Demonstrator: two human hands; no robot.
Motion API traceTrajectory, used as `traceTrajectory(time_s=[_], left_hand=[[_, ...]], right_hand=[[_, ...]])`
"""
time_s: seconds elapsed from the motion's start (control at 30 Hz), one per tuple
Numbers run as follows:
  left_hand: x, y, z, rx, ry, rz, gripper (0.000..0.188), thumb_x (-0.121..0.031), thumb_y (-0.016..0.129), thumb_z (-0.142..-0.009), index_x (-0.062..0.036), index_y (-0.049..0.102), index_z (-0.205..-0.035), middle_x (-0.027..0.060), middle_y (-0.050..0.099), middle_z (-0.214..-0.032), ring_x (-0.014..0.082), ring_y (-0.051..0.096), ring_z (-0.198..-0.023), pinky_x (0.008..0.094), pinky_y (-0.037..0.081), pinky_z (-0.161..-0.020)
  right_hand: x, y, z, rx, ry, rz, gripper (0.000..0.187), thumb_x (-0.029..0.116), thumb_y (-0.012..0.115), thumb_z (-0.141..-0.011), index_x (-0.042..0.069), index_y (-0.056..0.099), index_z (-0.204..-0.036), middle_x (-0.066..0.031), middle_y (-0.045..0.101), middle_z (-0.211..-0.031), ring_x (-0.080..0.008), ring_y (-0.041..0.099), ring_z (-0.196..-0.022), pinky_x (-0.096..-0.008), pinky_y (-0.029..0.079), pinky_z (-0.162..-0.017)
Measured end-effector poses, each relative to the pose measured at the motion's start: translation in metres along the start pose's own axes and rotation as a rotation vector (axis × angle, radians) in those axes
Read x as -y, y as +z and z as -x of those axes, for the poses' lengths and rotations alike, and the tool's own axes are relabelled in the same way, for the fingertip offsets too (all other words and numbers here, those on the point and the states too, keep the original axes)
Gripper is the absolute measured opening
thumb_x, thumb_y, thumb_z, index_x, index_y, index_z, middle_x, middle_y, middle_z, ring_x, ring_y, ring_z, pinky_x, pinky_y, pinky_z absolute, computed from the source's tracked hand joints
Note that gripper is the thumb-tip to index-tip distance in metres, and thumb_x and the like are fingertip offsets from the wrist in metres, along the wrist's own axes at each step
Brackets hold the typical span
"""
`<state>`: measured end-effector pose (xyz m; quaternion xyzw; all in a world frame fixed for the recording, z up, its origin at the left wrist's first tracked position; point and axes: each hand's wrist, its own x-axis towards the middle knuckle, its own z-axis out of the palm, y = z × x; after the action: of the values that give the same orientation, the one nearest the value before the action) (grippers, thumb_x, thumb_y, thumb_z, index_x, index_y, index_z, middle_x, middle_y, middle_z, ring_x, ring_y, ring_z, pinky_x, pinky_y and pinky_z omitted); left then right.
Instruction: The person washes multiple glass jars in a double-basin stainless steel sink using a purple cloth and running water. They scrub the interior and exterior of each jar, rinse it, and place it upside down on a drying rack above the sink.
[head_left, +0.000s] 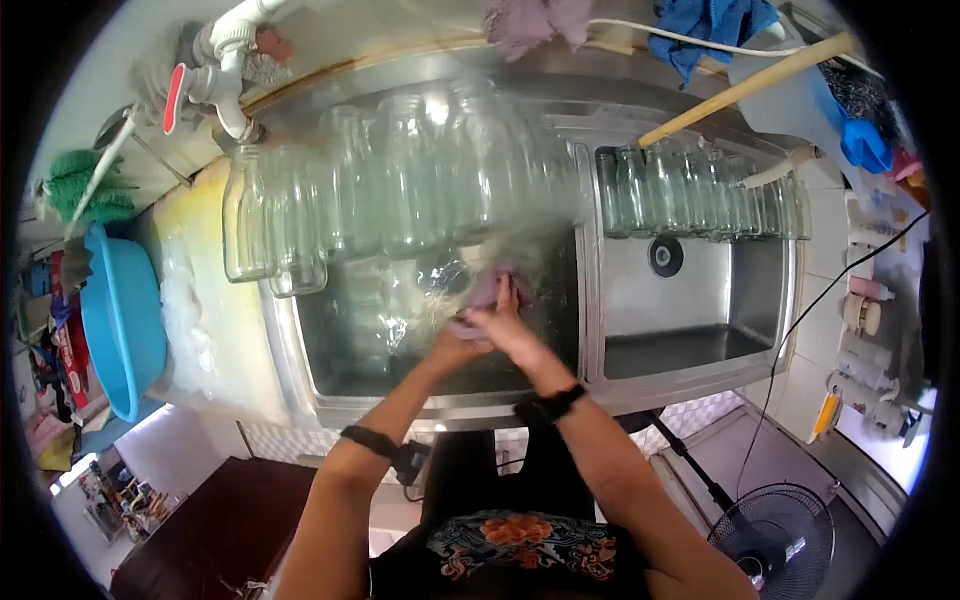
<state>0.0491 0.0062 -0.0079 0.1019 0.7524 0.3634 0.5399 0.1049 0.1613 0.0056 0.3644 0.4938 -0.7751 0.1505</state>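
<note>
Both my hands are together over the left sink basin (345, 370), which has water in it. A wet purple cloth (487, 292) is bunched between them. My left hand (458, 347) is closed round the lower end of the cloth, its fingers partly hidden. On the cloth's upper part lies my right hand (503, 328), gripping it with some fingers pointing away from me. Just beyond my hands, clear glass bottles (405, 180) stand in a crowded group along the back of the basin. Haze blurs some of them.
More glass bottles (665, 190) line the back of the right sink basin (690, 290), near its drain. A wooden stick (745, 88) slants above them. At the left are a blue tub (125, 320), a green brush (90, 188) and a white tap (215, 90). A fan (775, 545) stands low right.
</note>
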Motion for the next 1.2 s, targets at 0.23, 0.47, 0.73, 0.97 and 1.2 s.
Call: traceTrajectory(time_s=[0.23, 0.47, 0.73, 0.97, 1.2], left_hand=[[-0.011, 0.019, -0.014, -0.319, -0.009, -0.179, 0.062, -0.04, 0.08, -0.066, 0.002, 0.058, -0.106, 0.014, 0.067, -0.091, 0.0294, 0.066, -0.082, 0.0406, 0.053, -0.075], [-0.039, -0.011, 0.003, 0.028, -0.199, -0.075, 0.052, -0.035, 0.077, -0.067, 0.0012, 0.06, -0.1, 0.0165, 0.067, -0.097, 0.0278, 0.067, -0.087, 0.0385, 0.055, -0.076], [-0.037, -0.02, -0.021, 0.468, -0.424, 0.875, 0.062, -0.047, 0.073, -0.069, 0.0033, 0.061, -0.104, 0.0258, 0.066, -0.095, 0.0395, 0.064, -0.094, 0.0382, 0.052, -0.083], [-0.069, 0.027, -0.036, -0.84, 0.387, -0.039, 0.042, -0.036, 0.054, -0.091, -0.001, 0.056, -0.113, 0.0223, 0.06, -0.103, 0.0393, 0.055, -0.099, 0.0479, 0.042, -0.087], [-0.058, 0.035, -0.066, -0.992, 0.107, 0.042, 0.04, -0.031, 0.051, -0.095, -0.0002, 0.05, -0.121, 0.0179, 0.061, -0.109, 0.0303, 0.058, -0.099, 0.0412, 0.044, -0.09]], right_hand=[[-0.035, 0.001, -0.08, -0.378, 0.109, -0.211, 0.048, 0.024, 0.073, -0.077, -0.004, 0.055, -0.112, -0.018, 0.063, -0.102, -0.0314, 0.064, -0.087, -0.0409, 0.053, -0.072], [-0.009, 0.017, -0.044, -0.214, 0.147, -0.411, 0.029, 0.021, 0.056, -0.09, -0.004, 0.061, -0.103, -0.0163, 0.064, -0.105, -0.03, 0.064, -0.086, -0.0406, 0.054, -0.073], [-0.037, -0.026, -0.07, 0.091, 0.124, -0.931, 0.031, 0.027, 0.054, -0.093, -0.001, 0.062, -0.104, -0.0147, 0.066, -0.104, -0.0259, 0.064, -0.092, -0.0393, 0.05, -0.086], [-0.02, -0.015, -0.064, -0.177, 0.212, -0.665, 0.033, 0.03, 0.046, -0.096, 0.006, 0.062, -0.112, -0.0076, 0.065, -0.111, -0.0218, 0.058, -0.106, -0.0338, 0.044, -0.091], [0.002, 0.022, -0.023, 0.033, 0.348, -0.783, 0.039, 0.035, 0.049, -0.097, 0.005, 0.056, -0.121, -0.0057, 0.063, -0.112, -0.0173, 0.06, -0.103, -0.0317, 0.049, -0.087]])
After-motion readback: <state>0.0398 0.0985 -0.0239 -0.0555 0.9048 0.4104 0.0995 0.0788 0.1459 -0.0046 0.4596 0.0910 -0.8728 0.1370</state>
